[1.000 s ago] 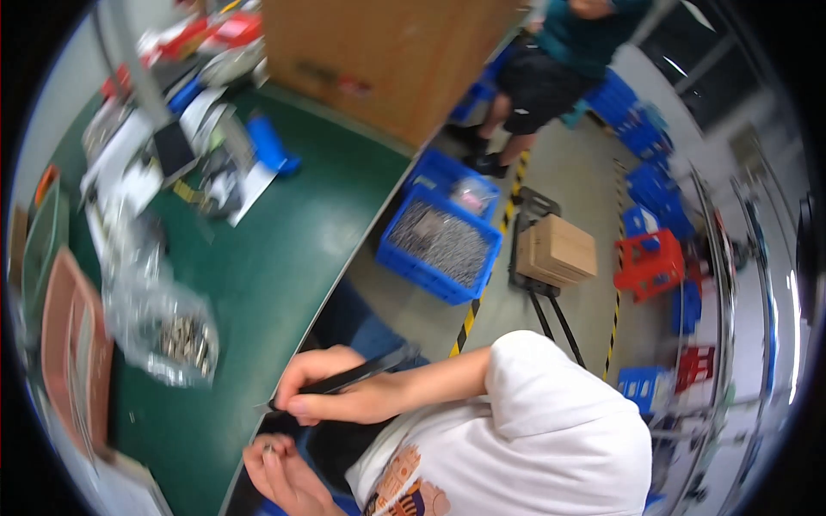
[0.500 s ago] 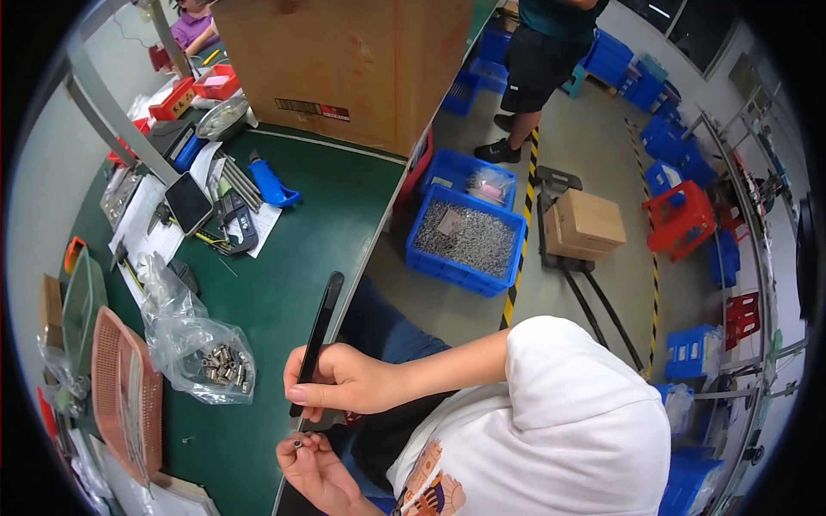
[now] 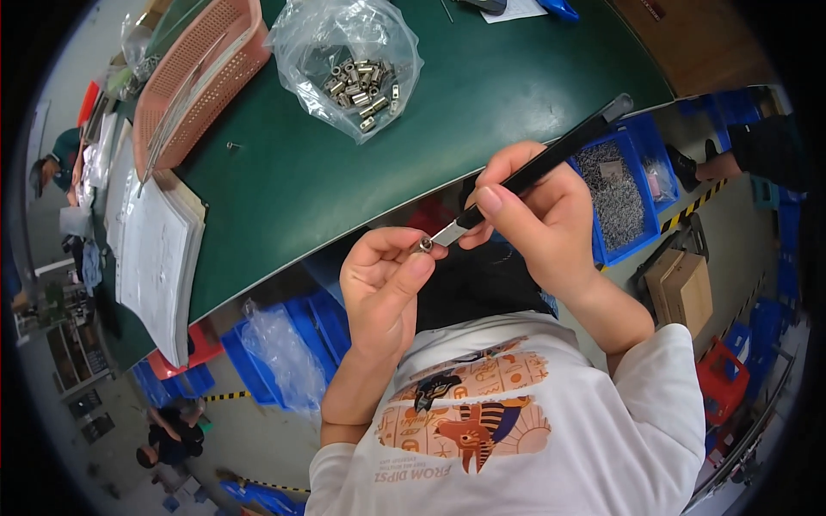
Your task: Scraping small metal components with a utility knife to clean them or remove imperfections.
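My left hand pinches a small metal sleeve between thumb and fingers, just off the table's near edge. In my right hand is a slim utility knife with a black handle. Its silver blade points down-left and meets the sleeve, or comes very close to it; the exact contact is too small to tell. Beyond my hands, a clear plastic bag lies open on the table, with several similar metal sleeves in it.
The green table carries a pink perforated basket, a stack of papers and a small loose screw. Blue bins stand below the near edge; another blue bin at right holds many small metal parts. A cardboard box sits on the floor.
My view has swung toward the table and my hands. The knife, held upright before, now slants with its blade at the sleeve, and my two hands have come together.
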`<action>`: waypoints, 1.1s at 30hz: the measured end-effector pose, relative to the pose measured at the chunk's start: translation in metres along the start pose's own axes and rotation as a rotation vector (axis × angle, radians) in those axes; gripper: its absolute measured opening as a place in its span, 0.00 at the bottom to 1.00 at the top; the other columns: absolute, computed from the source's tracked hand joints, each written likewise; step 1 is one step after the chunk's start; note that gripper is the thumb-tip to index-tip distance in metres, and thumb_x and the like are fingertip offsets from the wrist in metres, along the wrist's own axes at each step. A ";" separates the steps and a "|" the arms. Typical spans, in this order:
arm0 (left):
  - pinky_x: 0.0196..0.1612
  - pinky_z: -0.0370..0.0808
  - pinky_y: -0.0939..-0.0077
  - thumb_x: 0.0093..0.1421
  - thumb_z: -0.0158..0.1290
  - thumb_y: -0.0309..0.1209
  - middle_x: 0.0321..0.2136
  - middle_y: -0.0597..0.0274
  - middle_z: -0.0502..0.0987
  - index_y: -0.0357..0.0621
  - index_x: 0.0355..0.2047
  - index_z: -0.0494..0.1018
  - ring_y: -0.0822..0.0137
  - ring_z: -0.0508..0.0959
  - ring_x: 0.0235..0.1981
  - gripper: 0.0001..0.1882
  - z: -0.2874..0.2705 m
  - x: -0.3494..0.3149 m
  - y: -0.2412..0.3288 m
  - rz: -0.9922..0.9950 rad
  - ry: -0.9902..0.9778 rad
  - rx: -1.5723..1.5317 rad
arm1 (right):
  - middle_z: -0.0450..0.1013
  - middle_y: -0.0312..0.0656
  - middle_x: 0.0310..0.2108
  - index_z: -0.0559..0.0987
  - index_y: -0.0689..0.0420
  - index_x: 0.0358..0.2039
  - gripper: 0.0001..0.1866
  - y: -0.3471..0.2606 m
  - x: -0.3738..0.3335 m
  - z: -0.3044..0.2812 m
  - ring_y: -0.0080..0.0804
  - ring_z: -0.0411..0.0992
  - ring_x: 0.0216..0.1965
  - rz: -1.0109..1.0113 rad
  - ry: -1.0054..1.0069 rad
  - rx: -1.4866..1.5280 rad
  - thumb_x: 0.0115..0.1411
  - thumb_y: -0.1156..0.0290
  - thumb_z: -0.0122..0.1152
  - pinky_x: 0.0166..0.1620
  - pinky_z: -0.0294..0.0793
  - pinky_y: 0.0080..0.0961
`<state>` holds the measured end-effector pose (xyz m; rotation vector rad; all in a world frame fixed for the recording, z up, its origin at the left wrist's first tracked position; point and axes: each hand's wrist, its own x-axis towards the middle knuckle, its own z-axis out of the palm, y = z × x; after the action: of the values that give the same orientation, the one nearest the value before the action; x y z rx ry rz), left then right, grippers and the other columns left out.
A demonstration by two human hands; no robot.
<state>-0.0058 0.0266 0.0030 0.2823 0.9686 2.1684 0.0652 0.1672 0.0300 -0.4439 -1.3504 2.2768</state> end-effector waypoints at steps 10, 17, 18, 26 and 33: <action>0.37 0.71 0.82 0.47 0.53 0.16 0.31 0.56 0.72 0.34 0.33 0.68 0.69 0.74 0.33 0.11 -0.004 -0.003 -0.003 0.044 -0.011 0.174 | 0.65 0.35 0.22 0.66 0.63 0.29 0.07 -0.005 0.001 0.004 0.17 0.67 0.20 0.107 0.001 -0.062 0.51 0.79 0.53 0.22 0.74 0.14; 0.36 0.72 0.83 0.49 0.54 0.20 0.29 0.57 0.73 0.33 0.33 0.68 0.70 0.75 0.30 0.10 -0.003 -0.005 0.000 -0.015 -0.001 0.216 | 0.65 0.35 0.23 0.66 0.62 0.30 0.06 -0.002 0.005 0.004 0.15 0.66 0.22 0.076 -0.049 -0.105 0.52 0.78 0.53 0.22 0.72 0.11; 0.36 0.72 0.83 0.49 0.54 0.20 0.29 0.57 0.73 0.33 0.33 0.68 0.70 0.75 0.30 0.10 -0.004 -0.005 0.001 -0.045 -0.001 0.209 | 0.65 0.35 0.24 0.66 0.62 0.30 0.07 -0.002 0.005 0.004 0.14 0.66 0.22 0.076 -0.066 -0.119 0.52 0.78 0.53 0.22 0.72 0.11; 0.35 0.73 0.80 0.50 0.53 0.20 0.27 0.56 0.74 0.33 0.34 0.68 0.69 0.76 0.29 0.10 -0.008 -0.008 0.003 -0.180 0.009 0.113 | 0.65 0.34 0.24 0.66 0.61 0.31 0.08 0.001 0.008 0.002 0.14 0.65 0.24 0.085 -0.130 -0.150 0.52 0.76 0.55 0.22 0.70 0.10; 0.36 0.73 0.77 0.51 0.52 0.20 0.27 0.56 0.74 0.33 0.34 0.68 0.68 0.76 0.29 0.09 -0.011 -0.008 0.003 -0.242 -0.015 0.058 | 0.65 0.33 0.25 0.66 0.61 0.31 0.08 0.001 0.010 0.000 0.13 0.65 0.24 0.098 -0.178 -0.182 0.52 0.75 0.55 0.23 0.69 0.10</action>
<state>-0.0066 0.0136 -0.0013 0.1972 1.0039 1.9194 0.0563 0.1721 0.0287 -0.3811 -1.6670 2.3280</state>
